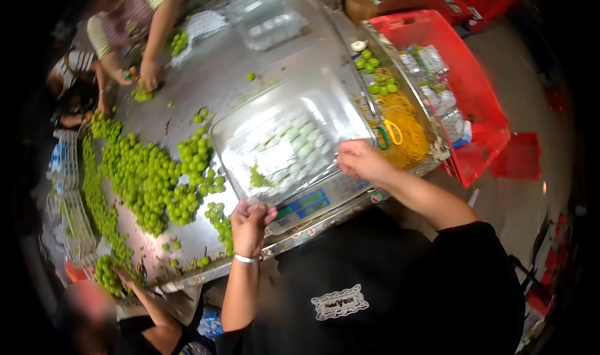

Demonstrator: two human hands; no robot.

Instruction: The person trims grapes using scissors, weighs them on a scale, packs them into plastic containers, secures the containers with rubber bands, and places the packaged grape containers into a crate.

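A clear plastic clamshell box (pixel 328 95) sits over a digital scale (pixel 342 189) in front of me. Inside it are pale green grapes (pixel 303 139), blurred by glare and a white wrapping; a small green sprig (pixel 258 179) shows near the close edge. My left hand (pixel 250 225) is closed on the box's near left corner, thumb and fingers pinched together. At the right corner, my right hand (pixel 358 159) is closed on the rim. Scissors with yellow and green handles (pixel 389 134) lie just beyond my right hand.
Loose green grape bunches (pixel 147 180) spread across the metal table (pixel 206 67) on the left. Yellow rubber bands (pixel 405 127) fill a side tray. A red crate (pixel 475 111) stands right. Another clear box (pixel 269 27) lies at the back. Co-workers' hands (pixel 149 75) handle grapes.
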